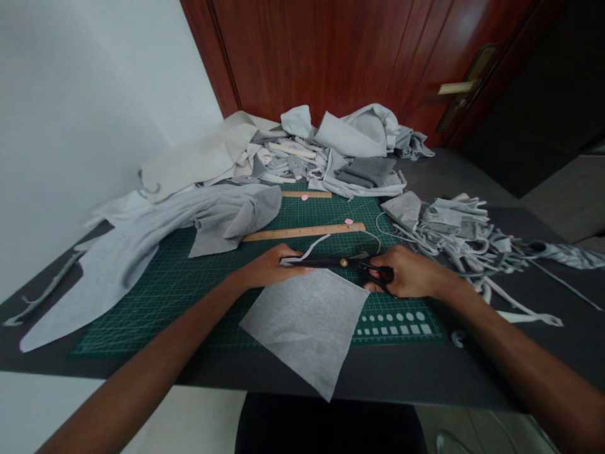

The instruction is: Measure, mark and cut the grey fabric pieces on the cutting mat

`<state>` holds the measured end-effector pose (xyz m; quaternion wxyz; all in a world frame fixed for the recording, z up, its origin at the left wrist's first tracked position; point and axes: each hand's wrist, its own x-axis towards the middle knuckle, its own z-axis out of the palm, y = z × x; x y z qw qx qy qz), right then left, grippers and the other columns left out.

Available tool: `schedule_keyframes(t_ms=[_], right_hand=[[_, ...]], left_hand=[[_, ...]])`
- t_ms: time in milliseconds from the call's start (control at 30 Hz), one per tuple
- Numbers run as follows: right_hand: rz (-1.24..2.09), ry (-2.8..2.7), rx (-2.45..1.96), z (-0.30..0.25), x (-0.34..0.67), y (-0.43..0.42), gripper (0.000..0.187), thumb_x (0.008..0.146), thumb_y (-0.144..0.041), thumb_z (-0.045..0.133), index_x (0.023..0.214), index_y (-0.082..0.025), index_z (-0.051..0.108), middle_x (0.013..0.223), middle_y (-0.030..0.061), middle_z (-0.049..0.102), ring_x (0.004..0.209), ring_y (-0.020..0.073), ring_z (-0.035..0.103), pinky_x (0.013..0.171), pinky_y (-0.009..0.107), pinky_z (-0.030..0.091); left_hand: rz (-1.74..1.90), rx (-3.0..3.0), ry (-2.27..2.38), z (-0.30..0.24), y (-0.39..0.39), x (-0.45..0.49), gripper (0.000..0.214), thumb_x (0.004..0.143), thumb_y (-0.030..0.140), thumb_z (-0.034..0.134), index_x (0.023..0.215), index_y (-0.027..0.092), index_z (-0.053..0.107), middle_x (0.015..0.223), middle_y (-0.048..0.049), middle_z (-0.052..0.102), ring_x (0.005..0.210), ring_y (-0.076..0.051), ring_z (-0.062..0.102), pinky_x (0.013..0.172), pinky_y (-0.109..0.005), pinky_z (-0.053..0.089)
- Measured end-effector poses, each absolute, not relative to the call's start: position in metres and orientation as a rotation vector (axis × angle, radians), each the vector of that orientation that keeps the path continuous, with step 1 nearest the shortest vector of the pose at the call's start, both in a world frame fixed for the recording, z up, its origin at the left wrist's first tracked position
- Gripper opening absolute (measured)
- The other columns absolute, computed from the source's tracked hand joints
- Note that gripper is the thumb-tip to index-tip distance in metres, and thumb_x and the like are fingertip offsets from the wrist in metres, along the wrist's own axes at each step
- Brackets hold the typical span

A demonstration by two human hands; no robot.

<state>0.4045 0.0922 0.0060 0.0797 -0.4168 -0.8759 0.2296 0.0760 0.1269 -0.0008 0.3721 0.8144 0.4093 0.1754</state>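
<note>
A pair of black scissors [344, 262] lies level across the top edge of a grey fabric square [307, 321]. My right hand [405, 271] is closed around the scissor handles. At the blade end, my left hand [268, 266] pinches the upper corner of the fabric. A thin pale strip [316, 244] of cloth curls up above the blades. The lower corner of the square hangs towards the table's front edge. Whether the blade tips touch the left fingers is hard to make out.
Under the hands lies a green cutting mat [189, 315] with two wooden rulers [302, 232] on it. Large grey cloth [118, 252] spreads at left. Fabric scraps [458, 227] heap at right, and more cloth [354, 139] piles at the back, before a wooden door [331, 57].
</note>
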Motion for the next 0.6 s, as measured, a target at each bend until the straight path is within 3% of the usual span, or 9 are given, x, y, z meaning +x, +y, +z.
schedule_keyframes(t_ms=[233,600], right_hand=[[0.69,-2.617,-1.206,0.006,0.4,0.092,0.039,0.087,-0.051,0.068,0.068,-0.019,0.055,0.059,-0.0014,0.056,0.049,0.0102,0.042,0.05,0.025,0.028],[0.733,-2.595,-1.194,0.009,0.393,0.089,0.032,0.083,-0.044,0.07,0.069,-0.019,0.055,0.06,-0.001,0.058,0.049,0.0103,0.049,0.049,0.024,0.03]], left_hand=[[0.426,2.066,1.151,0.0,0.126,0.076,0.034,0.077,0.051,0.077,0.097,0.025,0.083,0.09,-0.0016,0.073,0.089,-0.024,0.066,0.083,-0.031,0.052],[0.401,2.049,1.122,-0.001,0.128,0.076,0.031,0.077,0.045,0.077,0.1,0.025,0.082,0.091,-0.0012,0.075,0.09,-0.024,0.068,0.088,-0.034,0.053]])
